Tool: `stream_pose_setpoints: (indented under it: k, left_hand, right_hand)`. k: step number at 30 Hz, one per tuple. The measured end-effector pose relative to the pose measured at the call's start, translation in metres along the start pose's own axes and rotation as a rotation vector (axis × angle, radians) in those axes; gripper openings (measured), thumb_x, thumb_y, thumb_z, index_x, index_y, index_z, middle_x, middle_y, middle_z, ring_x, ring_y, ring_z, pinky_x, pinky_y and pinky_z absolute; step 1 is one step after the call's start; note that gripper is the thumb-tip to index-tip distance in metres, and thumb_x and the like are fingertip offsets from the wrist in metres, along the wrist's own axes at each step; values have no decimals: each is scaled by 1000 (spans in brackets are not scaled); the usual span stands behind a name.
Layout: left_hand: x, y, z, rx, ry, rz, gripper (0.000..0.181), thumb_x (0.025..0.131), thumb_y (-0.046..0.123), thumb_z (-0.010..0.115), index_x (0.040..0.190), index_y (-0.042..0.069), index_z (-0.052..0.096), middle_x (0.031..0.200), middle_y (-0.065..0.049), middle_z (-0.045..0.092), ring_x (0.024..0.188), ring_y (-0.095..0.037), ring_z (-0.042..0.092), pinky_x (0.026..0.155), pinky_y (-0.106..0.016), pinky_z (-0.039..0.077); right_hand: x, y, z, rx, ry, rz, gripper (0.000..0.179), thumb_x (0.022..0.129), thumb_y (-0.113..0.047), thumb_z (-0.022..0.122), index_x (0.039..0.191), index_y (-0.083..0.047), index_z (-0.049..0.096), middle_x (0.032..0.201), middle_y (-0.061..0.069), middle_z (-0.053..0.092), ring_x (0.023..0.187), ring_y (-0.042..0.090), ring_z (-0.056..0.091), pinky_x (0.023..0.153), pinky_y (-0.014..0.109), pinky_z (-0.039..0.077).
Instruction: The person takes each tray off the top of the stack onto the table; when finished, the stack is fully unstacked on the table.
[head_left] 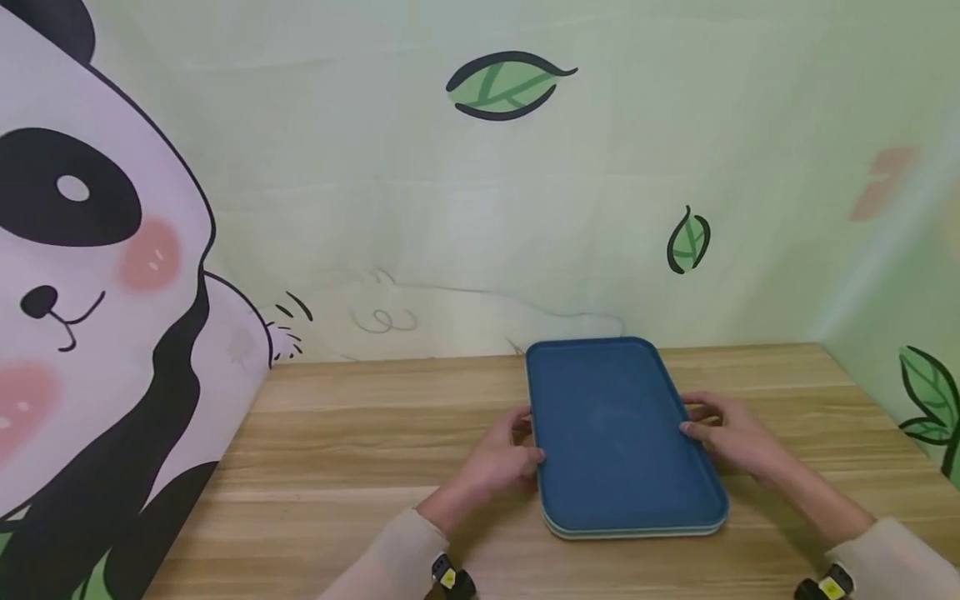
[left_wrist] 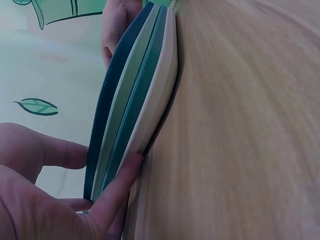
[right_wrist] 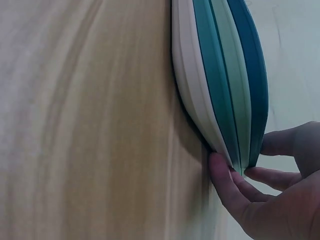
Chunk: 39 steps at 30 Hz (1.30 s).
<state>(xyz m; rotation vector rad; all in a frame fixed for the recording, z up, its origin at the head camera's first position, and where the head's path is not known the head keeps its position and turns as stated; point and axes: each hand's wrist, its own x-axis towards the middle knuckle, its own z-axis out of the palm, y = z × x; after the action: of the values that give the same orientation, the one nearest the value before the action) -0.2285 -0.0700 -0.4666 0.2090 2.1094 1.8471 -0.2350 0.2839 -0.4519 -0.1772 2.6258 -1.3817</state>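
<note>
A stack of rectangular trays lies flat near the middle right of the wooden table, with a dark blue tray [head_left: 618, 437] on top. Its layered edges show in the wrist views: under the blue come a light green tray [left_wrist: 131, 75], a teal tray [right_wrist: 212, 65] and a cream tray [right_wrist: 189, 75] at the bottom. My left hand [head_left: 498, 458] grips the stack's left side, thumb at the top rim and a finger at the lowest edge. On the opposite side my right hand [head_left: 731, 437] holds the stack the same way. Some fingertips are hidden behind the edges.
Wood-grained table [head_left: 360, 450] extends to both sides of the stack. A pale green backdrop [head_left: 360, 167] with printed leaves rises along the table's back edge, close to the stack's far end. A large printed panda [head_left: 97, 317] covers the left.
</note>
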Motion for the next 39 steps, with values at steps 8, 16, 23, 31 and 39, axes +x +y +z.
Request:
stream_pose_setpoints:
  k: [8, 16, 23, 31, 39]
  left_hand:
    - [2, 0, 0, -27, -42, -5, 71, 94, -6, 67, 159, 2, 41, 150, -27, 46, 103, -28, 64, 72, -50, 66]
    - [4, 9, -2, -62, -54, -67, 66, 101, 8, 67, 161, 3, 40, 149, -25, 47, 116, -35, 65, 75, -48, 66]
    - [3, 11, -4, -80, -51, -71, 66, 101, 4, 62, 162, 2, 37, 152, -27, 43, 117, -38, 63, 76, -50, 66]
    - [4, 8, -7, -105, -45, -72, 66, 100, 4, 59, 162, 1, 36, 154, -26, 42, 128, -41, 60, 80, -53, 65]
    - [4, 7, -7, -111, -44, -46, 64, 98, 2, 59, 159, -3, 38, 149, -28, 47, 120, -37, 62, 80, -53, 65]
  right_hand:
    - [0, -1, -4, -94, 63, -31, 51, 101, -3, 65, 146, 15, 49, 111, 23, 65, 94, 29, 63, 65, 32, 60]
    - [4, -9, -17, 109, -15, 25, 56, 105, -6, 59, 153, 15, 39, 115, 17, 62, 95, 20, 62, 77, 32, 59]
    - [3, -4, -27, 396, -161, 124, 59, 108, -10, 58, 153, 18, 34, 113, -2, 72, 100, 11, 70, 87, 31, 60]
    - [4, -3, -25, 405, -114, 126, 60, 106, -12, 63, 153, 16, 37, 109, -8, 72, 97, 10, 71, 83, 31, 61]
    - [3, 5, -32, 449, -112, 129, 53, 106, -10, 62, 151, 12, 44, 108, -11, 73, 97, 9, 72, 84, 32, 62]
